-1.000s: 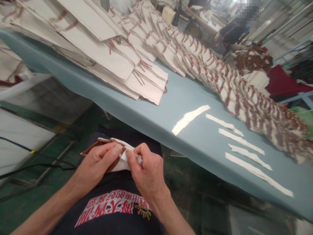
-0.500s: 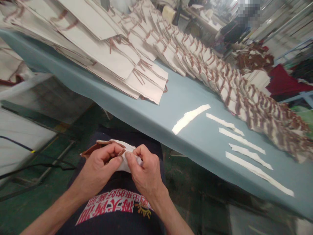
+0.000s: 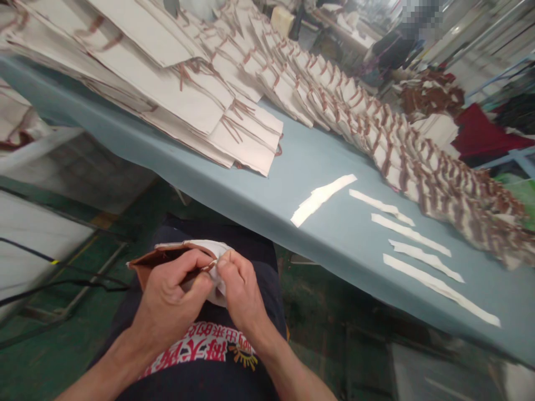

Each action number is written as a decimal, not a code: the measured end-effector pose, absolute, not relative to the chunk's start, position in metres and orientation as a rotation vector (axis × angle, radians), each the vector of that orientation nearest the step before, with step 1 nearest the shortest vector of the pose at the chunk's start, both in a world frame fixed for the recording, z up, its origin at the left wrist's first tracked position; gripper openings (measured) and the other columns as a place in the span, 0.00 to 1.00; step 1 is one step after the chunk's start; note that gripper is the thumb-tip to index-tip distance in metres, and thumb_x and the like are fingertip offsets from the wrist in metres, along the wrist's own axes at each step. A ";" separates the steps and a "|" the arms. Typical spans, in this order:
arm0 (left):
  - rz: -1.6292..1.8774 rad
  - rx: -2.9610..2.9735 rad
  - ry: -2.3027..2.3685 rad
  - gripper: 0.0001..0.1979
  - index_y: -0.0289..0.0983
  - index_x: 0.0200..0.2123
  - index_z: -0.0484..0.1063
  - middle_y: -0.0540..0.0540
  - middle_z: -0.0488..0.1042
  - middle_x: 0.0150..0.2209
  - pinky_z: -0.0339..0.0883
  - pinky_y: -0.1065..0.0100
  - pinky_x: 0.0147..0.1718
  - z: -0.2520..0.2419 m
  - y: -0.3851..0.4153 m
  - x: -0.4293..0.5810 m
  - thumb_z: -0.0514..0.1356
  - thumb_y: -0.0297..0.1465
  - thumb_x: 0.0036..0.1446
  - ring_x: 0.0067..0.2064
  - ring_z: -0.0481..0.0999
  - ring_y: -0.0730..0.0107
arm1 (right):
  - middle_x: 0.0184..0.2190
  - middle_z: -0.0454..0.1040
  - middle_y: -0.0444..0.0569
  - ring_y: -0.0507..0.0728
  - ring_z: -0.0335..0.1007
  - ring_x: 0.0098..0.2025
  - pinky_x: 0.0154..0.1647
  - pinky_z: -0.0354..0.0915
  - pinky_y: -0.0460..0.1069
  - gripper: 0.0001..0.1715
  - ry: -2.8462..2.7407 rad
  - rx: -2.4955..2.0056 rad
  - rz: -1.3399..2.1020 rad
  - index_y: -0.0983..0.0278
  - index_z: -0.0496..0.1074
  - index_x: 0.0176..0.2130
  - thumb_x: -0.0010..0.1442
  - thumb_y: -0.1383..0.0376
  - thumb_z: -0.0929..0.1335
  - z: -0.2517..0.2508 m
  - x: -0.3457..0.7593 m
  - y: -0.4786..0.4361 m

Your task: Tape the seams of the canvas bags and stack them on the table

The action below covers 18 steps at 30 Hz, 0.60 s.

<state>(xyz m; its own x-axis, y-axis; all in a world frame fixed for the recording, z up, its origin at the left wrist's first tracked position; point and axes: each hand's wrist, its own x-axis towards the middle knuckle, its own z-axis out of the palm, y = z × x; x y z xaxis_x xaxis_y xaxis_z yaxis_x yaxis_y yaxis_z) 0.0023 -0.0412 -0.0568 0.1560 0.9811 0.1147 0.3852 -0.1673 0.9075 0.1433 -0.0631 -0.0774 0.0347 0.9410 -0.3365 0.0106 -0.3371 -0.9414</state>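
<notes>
A small white fabric pouch (image 3: 219,289) with a brown lining is held over my lap, its brown side opening to the left. My left hand (image 3: 178,289) is closed, thumb and index finger pinching the pouch's edge. Right against it, my right hand (image 3: 239,287) also pinches the white cloth near the same edge. Both sets of fingertips almost meet there, and the bit of edge between them is mostly hidden. Beneath the hands lies a dark apron (image 3: 200,379) with red and white lettering.
A long table with a blue-grey cover (image 3: 267,206) runs diagonally ahead. On it lie several white strips (image 3: 438,289), stacked cream cloth pieces with brown ties (image 3: 167,100), and a long row of cream-and-brown bundles (image 3: 355,117). Black cables (image 3: 62,284) hang at the left.
More of the pouch's brown lining now shows at the left. My right hand has shifted slightly left and up along the cloth; both hands keep pinching it. The view has shifted slightly.
</notes>
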 end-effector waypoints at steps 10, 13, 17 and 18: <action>0.798 1.538 1.208 0.11 0.41 0.25 0.78 0.51 0.79 0.23 0.71 0.71 0.26 -0.055 -0.015 -0.007 0.59 0.36 0.55 0.26 0.76 0.65 | 0.26 0.66 0.40 0.54 0.60 0.30 0.32 0.57 0.50 0.25 -1.064 -1.456 1.392 0.57 0.64 0.30 0.70 0.44 0.66 -0.085 0.158 -0.053; 0.706 1.469 1.128 0.10 0.41 0.26 0.80 0.50 0.81 0.26 0.71 0.71 0.27 -0.049 -0.008 -0.017 0.61 0.37 0.56 0.28 0.77 0.65 | 0.26 0.69 0.38 0.53 0.61 0.28 0.31 0.57 0.49 0.20 -1.172 -1.437 1.365 0.58 0.70 0.37 0.67 0.46 0.73 -0.074 0.171 -0.055; 0.632 1.395 1.023 0.12 0.40 0.29 0.81 0.48 0.84 0.33 0.70 0.71 0.30 -0.053 -0.006 -0.030 0.63 0.39 0.60 0.32 0.77 0.64 | 0.27 0.71 0.38 0.53 0.63 0.28 0.32 0.57 0.50 0.18 -1.263 -1.385 1.440 0.59 0.74 0.40 0.65 0.49 0.75 -0.064 0.178 -0.055; 0.604 1.394 1.014 0.12 0.40 0.31 0.82 0.48 0.84 0.34 0.69 0.71 0.30 -0.056 -0.006 -0.033 0.63 0.39 0.62 0.33 0.77 0.64 | 0.27 0.71 0.38 0.53 0.64 0.28 0.32 0.58 0.50 0.17 -1.261 -1.380 1.456 0.59 0.73 0.39 0.65 0.49 0.75 -0.064 0.178 -0.055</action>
<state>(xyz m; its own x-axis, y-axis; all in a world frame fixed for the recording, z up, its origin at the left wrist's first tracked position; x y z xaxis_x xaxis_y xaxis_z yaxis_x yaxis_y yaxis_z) -0.0333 -0.0056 -0.0562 0.4769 0.8508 -0.2209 0.2105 0.1334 0.9684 0.1779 -0.0553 -0.0639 -0.1341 0.9607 -0.2431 0.1034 -0.2304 -0.9676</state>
